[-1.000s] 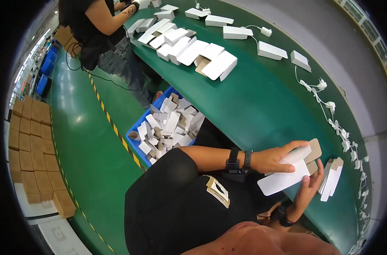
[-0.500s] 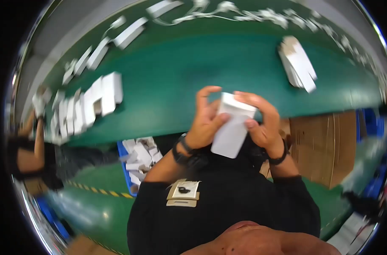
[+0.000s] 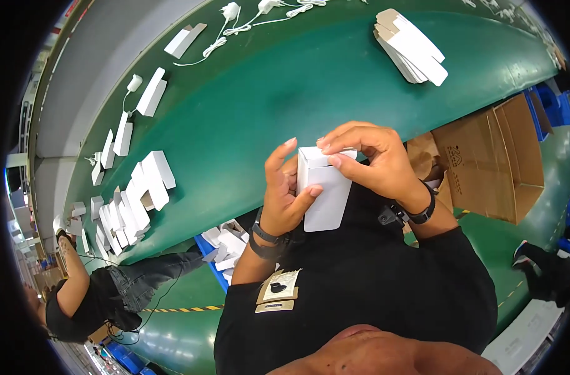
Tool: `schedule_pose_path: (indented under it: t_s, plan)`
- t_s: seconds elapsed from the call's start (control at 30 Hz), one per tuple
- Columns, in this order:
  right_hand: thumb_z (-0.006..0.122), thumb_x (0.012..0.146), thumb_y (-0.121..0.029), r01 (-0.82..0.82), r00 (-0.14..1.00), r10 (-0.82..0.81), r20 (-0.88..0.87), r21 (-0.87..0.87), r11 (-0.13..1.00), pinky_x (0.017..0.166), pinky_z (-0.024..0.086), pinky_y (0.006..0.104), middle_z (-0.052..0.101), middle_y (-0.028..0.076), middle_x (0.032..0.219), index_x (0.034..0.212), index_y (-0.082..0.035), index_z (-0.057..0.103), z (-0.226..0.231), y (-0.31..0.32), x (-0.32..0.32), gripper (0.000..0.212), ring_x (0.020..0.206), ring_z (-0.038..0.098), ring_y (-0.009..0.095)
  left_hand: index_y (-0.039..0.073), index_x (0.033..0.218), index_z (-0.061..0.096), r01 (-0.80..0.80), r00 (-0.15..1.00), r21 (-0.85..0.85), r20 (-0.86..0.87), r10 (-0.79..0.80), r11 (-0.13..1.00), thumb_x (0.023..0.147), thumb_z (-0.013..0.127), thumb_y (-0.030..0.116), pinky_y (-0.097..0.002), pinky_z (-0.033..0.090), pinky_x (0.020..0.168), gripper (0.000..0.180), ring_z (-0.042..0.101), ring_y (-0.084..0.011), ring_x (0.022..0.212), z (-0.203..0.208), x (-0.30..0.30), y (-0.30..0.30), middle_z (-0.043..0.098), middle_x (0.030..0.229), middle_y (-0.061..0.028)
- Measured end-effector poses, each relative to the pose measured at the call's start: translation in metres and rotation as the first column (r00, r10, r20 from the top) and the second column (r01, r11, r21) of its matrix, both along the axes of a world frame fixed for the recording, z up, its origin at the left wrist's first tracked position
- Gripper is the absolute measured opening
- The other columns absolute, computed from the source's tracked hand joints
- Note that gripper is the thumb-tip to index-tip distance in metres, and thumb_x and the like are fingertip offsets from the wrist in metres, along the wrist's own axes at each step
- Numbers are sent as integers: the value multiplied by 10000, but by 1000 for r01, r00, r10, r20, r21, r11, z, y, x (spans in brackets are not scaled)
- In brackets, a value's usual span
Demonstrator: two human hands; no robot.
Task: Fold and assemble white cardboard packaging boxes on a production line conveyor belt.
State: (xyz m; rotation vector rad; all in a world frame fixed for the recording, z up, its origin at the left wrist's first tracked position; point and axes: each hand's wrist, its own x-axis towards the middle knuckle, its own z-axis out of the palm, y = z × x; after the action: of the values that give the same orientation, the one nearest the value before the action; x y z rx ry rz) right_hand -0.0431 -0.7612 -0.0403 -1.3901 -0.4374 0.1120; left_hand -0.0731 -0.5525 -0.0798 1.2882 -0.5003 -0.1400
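Note:
Between my hands, in front of my chest, is a small white cardboard box point(image 3: 327, 197), upright with its top end facing up. My left hand point(image 3: 283, 190) is closed round its left side, the thumb lying on the front face. My right hand point(image 3: 375, 157) pinches the top edge at the flap, with thumb in front and fingers over the top. The top flap looks folded nearly down; whether it is fully tucked in I cannot tell. What the box holds inside is hidden.
Flat white cartons point(image 3: 413, 47) are stacked at the far right of the green table point(image 3: 253, 100). Several white boxes point(image 3: 138, 194) stand at the left. White chargers with cables point(image 3: 235, 28) line the far edge. A blue bin point(image 3: 213, 259), a brown carton point(image 3: 485, 162) and a co-worker point(image 3: 88, 294) are nearby.
The view has swung round, shifting the table's things. The box has gone from tilted to nearly upright. My right fingers have moved across its top edge, and the flap sits lower.

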Motion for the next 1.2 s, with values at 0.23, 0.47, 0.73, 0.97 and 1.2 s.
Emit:
schedule_pose_path:
  t_s: [0.23, 0.47, 0.73, 0.97, 1.2]
  plan:
    - [716, 843, -46, 5, 974, 20, 226, -109, 994, 975, 507, 415, 678, 181, 1195, 1040, -1, 727, -7, -7, 12, 202, 1126, 654, 320, 46, 1413, 338, -53, 997, 44, 53, 50, 998, 992, 580, 119, -327, 489, 887, 491, 588, -216, 1069, -8, 16, -2, 554, 1237, -176]
    - [728, 862, -170, 289, 889, -96, 447, -387, 875, 1081, 415, 445, 588, 187, 1350, 1192, -37, 674, -17, -33, 49, 360, 1295, 516, 396, 53, 1331, 389, -254, 967, 161, 13, 255, 954, 1018, 531, 154, -302, 456, 866, 358, 563, -143, 993, -1, 60, -23, 569, 1164, -118]
    - [702, 854, -317, 665, 708, -257, 658, -743, -72, 1066, 395, 488, 595, 208, 1311, 1273, -34, 603, -46, -162, 135, 516, 1242, 534, 378, 72, 1330, 410, -571, 739, -125, -509, 441, 812, 999, 580, 174, -322, 470, 894, 386, 558, -169, 976, -36, 219, 30, 569, 1130, -71]
    - [620, 929, -233, 526, 769, -426, 476, -850, 1, 946, 486, 444, 693, 176, 1077, 1077, -23, 687, 6, -148, 127, 265, 1035, 649, 359, 17, 1301, 448, -663, 657, -320, -682, 321, 677, 976, 620, 199, -373, 480, 1006, 411, 512, -231, 1087, -31, 262, 29, 484, 1256, -79]
    - [539, 978, -100, 814, 562, -272, 781, -464, 350, 826, 539, 406, 693, 174, 1044, 1077, -13, 674, 51, -67, 68, 189, 960, 657, 357, 42, 1516, 246, -216, 940, -269, -318, 125, 939, 966, 625, 335, -417, 385, 1096, 730, 396, -296, 1372, 42, 116, -80, 341, 1524, -171]
